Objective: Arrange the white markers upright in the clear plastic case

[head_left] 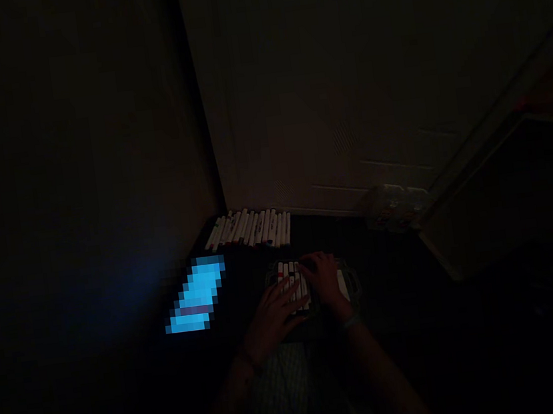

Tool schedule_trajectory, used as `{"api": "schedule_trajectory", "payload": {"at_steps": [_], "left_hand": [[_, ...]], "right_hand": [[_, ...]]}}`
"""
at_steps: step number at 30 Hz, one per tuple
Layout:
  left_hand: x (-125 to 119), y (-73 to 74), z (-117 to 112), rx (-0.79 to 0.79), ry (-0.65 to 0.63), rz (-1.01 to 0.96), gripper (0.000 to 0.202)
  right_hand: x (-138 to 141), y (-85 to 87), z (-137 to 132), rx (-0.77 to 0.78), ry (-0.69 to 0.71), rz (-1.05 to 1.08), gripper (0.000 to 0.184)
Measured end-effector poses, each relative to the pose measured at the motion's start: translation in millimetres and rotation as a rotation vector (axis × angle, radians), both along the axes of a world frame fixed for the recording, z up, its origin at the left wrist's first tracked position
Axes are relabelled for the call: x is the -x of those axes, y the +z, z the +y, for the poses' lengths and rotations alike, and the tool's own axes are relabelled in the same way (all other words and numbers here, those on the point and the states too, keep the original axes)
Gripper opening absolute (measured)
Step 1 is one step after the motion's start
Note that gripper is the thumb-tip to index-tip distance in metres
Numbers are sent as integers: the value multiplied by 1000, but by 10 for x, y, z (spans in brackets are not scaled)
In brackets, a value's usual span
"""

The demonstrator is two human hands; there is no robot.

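a dark floor corner by a door (347,124) was shown, markers (252,229) lined side by side for easy viewing. the case (352,285) lay nearer, steadied under the left hand (274,311), fingers spread flat, nothing gripped; the grip of the right hand (323,278) could not be told.

I was in what looked like a dim room at home: a white panelled door (347,124) met the corner, and a glowing screen (197,296) lay on the dark floor (405,272).
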State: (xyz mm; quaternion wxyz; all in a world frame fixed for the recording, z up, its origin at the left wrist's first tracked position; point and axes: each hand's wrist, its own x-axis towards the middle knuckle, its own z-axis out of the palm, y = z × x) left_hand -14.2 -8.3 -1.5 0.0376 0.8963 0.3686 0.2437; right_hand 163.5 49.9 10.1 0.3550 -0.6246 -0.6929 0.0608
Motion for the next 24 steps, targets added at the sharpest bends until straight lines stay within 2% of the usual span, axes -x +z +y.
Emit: {"api": "schedule_trajectory", "payload": {"at_steps": [8,15,21,24], "left_hand": [[5,4,-6,13,-2,2,45],[-1,18,-6,18,-35,-25,42],[-1,3,-21,18,-32,-13,37],[-2,-27,-34,17,19,-32,36]], "right_hand": [[-131,118,-140,-68,-24,-21,26],[-115,119,-415,-56,26,-229,29],[-49,108,-434,-21,60,-338,37],[-54,114,-435,5,50,-360,47]]}}
